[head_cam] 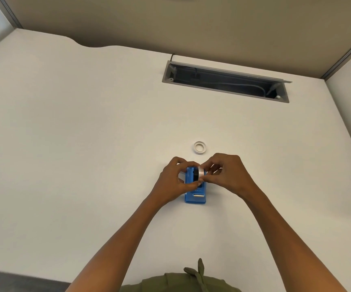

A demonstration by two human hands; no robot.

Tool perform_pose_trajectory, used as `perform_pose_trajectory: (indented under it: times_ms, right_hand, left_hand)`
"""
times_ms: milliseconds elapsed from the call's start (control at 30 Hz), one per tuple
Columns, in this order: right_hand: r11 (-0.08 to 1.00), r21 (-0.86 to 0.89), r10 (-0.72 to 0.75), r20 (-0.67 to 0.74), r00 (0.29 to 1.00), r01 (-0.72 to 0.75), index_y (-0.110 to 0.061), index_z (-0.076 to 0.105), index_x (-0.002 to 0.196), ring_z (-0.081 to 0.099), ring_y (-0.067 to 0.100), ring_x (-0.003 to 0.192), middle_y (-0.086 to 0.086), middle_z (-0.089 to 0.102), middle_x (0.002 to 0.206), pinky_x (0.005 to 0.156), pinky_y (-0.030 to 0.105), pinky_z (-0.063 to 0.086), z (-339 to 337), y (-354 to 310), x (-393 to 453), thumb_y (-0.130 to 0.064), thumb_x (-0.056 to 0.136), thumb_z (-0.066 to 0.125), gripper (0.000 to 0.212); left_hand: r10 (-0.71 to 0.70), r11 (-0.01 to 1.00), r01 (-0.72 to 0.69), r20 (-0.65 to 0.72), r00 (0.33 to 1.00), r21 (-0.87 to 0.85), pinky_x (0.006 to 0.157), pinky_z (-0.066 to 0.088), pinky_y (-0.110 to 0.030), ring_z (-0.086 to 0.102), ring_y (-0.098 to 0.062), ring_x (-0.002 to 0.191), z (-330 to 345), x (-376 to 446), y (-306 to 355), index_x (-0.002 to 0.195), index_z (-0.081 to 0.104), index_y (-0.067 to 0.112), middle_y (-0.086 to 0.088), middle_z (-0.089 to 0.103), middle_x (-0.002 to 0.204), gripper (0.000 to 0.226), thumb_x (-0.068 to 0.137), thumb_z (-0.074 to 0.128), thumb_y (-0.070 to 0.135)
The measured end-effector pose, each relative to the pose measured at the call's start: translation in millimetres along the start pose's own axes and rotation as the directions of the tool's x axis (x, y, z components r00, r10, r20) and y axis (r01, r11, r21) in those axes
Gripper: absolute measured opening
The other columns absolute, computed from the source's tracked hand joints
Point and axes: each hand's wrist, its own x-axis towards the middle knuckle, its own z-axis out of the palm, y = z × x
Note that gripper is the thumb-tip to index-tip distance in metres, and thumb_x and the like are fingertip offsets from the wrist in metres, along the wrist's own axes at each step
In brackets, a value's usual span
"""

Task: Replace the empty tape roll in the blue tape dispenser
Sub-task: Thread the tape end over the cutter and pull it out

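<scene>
Blue tape dispenser (195, 193) flat on the white table (86, 144), well short of the grey cable tray (225, 82). Left hand (175, 179) and right hand (226, 172) above dispenser, each grip pinched on the tape roll (200, 174). Empty roll (199, 147) just beyond dispenser.

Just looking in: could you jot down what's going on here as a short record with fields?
surface: white desk
dispenser: blue tape dispenser, on the desk
left hand: grips the black hub
right hand: pinches the tape roll on the hub
spare ring: lies flat beyond the hands
behind: open cable tray
</scene>
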Motion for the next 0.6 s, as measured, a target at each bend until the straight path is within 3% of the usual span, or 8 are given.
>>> perform_pose_trajectory:
  times_ms: [167, 300, 367, 500, 600]
  right_hand:
    - [0.996, -0.058, 0.068, 0.093, 0.993, -0.063, -0.01, 0.076, 0.08, 0.07, 0.018, 0.064, 0.008, 0.073, 0.07, 0.064, 0.022, 0.056, -10, -10, 11, -0.007, 0.062, 0.08, 0.019]
    - [0.99, -0.038, 0.138, 0.157, 0.978, -0.134, -0.007, 0.076, 0.077, 0.071, 0.015, 0.057, 0.006, 0.072, 0.063, 0.056, 0.014, 0.053, -15, -16, 18, -0.004, 0.063, 0.08, 0.015]
    - [0.988, -0.02, 0.157, 0.188, 0.969, -0.156, -0.003, 0.076, 0.078, 0.072, 0.017, 0.058, 0.01, 0.072, 0.066, 0.06, 0.019, 0.057, -18, -20, 22, -0.003, 0.067, 0.079, 0.012]
    - [0.99, -0.036, 0.14, 0.206, 0.969, -0.135, 0.0, 0.075, 0.078, 0.072, 0.021, 0.059, 0.013, 0.07, 0.064, 0.064, 0.025, 0.06, -19, -25, 25, -0.004, 0.074, 0.075, 0.005]
    - [0.991, -0.056, 0.133, 0.189, 0.973, -0.124, -0.002, 0.074, 0.078, 0.071, 0.016, 0.057, 0.008, 0.07, 0.062, 0.058, 0.017, 0.056, -17, -24, 22, -0.006, 0.078, 0.071, 0.005]
  left_hand:
    - [-0.011, 1.0, 0.011, 0.007, 1.0, 0.003, 0.07, 0.057, -0.029, 0.056, -0.014, 0.097, -1, 0, 1, 0.115, 0.062, 0.027, 0.004, 0.05, 0.108, 0.048, 0.071, 0.079, 0.034]
    - [-0.017, 1.0, 0.017, 0.01, 1.0, 0.01, 0.072, 0.057, -0.029, 0.057, -0.014, 0.097, -1, 0, 2, 0.115, 0.061, 0.027, 0.004, 0.05, 0.109, 0.048, 0.071, 0.078, 0.034]
    - [-0.017, 1.0, 0.017, 0.012, 1.0, 0.017, 0.073, 0.057, -0.029, 0.056, -0.014, 0.097, -1, 0, 2, 0.116, 0.061, 0.026, 0.005, 0.049, 0.109, 0.048, 0.071, 0.078, 0.033]
    - [-0.018, 1.0, 0.018, 0.012, 1.0, 0.016, 0.075, 0.058, -0.033, 0.057, -0.015, 0.099, -1, 0, 2, 0.117, 0.061, 0.026, 0.003, 0.05, 0.111, 0.049, 0.072, 0.078, 0.031]
    - [-0.021, 1.0, 0.021, 0.014, 1.0, 0.021, 0.077, 0.057, -0.034, 0.056, -0.016, 0.099, -1, 0, 3, 0.117, 0.06, 0.025, 0.003, 0.05, 0.111, 0.049, 0.072, 0.078, 0.03]
